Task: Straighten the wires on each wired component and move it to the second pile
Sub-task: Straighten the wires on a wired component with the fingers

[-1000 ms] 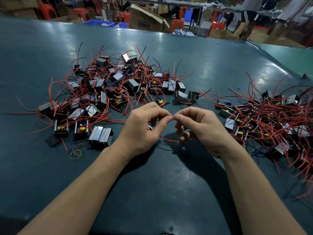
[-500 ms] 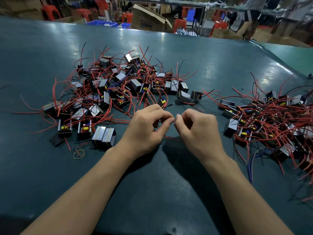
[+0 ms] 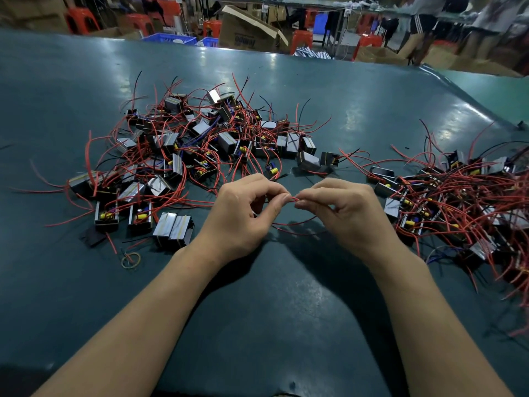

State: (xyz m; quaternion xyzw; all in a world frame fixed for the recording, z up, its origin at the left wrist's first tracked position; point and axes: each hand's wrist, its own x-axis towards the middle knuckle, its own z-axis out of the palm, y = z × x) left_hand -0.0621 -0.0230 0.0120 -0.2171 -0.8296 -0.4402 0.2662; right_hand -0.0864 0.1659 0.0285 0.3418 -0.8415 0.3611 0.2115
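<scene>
Between the piles, I see left hand (image 3: pixel 243 213) and right hand (image 3: pixel 347 213) pinching one red wire (image 3: pixel 294 199) at the fingertips.

2 hands (image 3: pixel 243 216), 2 piles of wired components (image 3: pixel 200 144), 1 rubber band (image 3: pixel 131 260), 1 open cardboard box (image 3: pixel 246 32).

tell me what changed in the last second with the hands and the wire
Little changed. Both hands keep their fingertip grip on the red wire between them; the right hand's fingers curled and shifted slightly. Both piles on the green table stayed put.
</scene>
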